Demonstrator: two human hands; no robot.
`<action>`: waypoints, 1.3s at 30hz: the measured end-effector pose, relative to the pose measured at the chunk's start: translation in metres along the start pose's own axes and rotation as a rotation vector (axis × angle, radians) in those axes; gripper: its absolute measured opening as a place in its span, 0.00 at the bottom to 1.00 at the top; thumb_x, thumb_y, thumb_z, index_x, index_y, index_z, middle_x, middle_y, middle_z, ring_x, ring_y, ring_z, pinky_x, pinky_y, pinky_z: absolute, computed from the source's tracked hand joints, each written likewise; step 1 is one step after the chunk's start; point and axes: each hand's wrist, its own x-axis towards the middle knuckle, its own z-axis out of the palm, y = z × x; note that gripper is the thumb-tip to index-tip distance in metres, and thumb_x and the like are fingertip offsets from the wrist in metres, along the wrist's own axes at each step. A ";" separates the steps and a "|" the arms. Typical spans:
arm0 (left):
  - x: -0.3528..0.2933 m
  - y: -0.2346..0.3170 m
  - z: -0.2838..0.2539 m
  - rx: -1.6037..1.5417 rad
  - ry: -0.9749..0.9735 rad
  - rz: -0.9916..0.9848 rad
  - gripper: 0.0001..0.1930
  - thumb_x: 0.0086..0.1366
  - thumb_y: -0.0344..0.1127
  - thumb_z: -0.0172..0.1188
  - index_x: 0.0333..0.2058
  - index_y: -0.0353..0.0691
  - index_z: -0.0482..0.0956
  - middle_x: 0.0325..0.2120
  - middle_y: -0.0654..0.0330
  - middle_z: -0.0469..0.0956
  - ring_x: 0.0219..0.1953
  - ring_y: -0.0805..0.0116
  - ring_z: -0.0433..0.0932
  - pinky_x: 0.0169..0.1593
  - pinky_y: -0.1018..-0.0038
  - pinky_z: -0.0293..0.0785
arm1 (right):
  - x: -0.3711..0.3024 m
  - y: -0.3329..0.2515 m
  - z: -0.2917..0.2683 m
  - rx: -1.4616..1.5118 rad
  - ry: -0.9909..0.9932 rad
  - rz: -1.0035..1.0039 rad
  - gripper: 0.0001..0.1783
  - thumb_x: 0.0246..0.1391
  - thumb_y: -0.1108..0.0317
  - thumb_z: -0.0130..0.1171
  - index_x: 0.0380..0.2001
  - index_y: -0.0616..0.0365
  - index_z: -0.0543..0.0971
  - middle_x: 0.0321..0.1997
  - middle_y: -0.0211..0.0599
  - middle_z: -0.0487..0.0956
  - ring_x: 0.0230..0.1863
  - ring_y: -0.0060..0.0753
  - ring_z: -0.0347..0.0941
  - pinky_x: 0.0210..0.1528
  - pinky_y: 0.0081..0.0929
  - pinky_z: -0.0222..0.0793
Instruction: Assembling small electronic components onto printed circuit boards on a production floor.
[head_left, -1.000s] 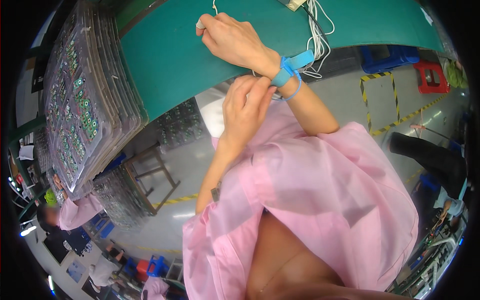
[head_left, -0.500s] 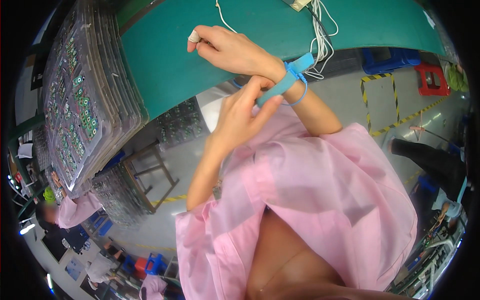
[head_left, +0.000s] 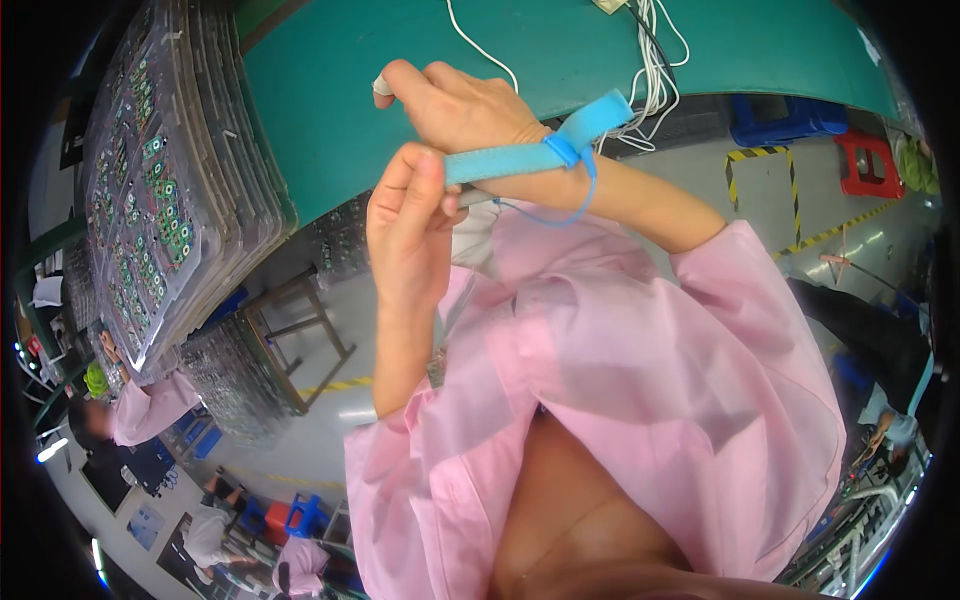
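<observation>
A light-blue anti-static wrist strap [head_left: 508, 163] with a thin coiled cord is around my right wrist. My left hand [head_left: 405, 225] pinches the band between thumb and fingers and holds it stretched toward the left. The band's loose end sticks up past its blue buckle [head_left: 563, 150]. Above the green table's near edge, my right hand [head_left: 458, 108] is back up with its fingers loosely bent and apart. It holds nothing that I can see. A white wrap [head_left: 381, 86] covers one of its fingertips.
On the left stands a tall stack of clear trays [head_left: 150, 220] with small green circuit boards. White cables [head_left: 655, 85] lie on the green table [head_left: 330, 90] and hang over its edge. A red stool [head_left: 868, 162] and a blue stool [head_left: 785, 120] stand at right. Other people work at lower left.
My left hand has moved left and up from beside the right wrist, drawing the strap's band out straight. My right wrist has turned slightly, and its fingers have shifted.
</observation>
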 end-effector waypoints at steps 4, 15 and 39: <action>0.005 -0.004 0.000 0.181 -0.008 0.020 0.06 0.63 0.35 0.55 0.30 0.39 0.74 0.21 0.67 0.70 0.24 0.79 0.66 0.30 0.86 0.61 | 0.007 0.016 0.009 0.398 -0.117 0.150 0.10 0.49 0.69 0.52 0.36 0.60 0.72 0.29 0.41 0.74 0.28 0.33 0.72 0.30 0.24 0.69; 0.023 -0.020 -0.027 1.213 -0.206 0.655 0.07 0.53 0.35 0.65 0.29 0.42 0.79 0.21 0.66 0.69 0.22 0.75 0.64 0.26 0.81 0.62 | 0.013 -0.011 -0.031 1.473 -0.328 0.664 0.09 0.54 0.73 0.46 0.36 0.58 0.75 0.33 0.34 0.74 0.31 0.23 0.70 0.34 0.16 0.67; 0.004 0.025 -0.031 -0.330 -0.142 -0.033 0.08 0.67 0.32 0.46 0.34 0.36 0.74 0.10 0.75 0.58 0.13 0.86 0.53 0.18 0.86 0.46 | 0.009 0.005 0.007 -0.105 -0.440 -0.387 0.13 0.51 0.71 0.50 0.42 0.56 0.69 0.36 0.29 0.71 0.38 0.23 0.69 0.33 0.21 0.71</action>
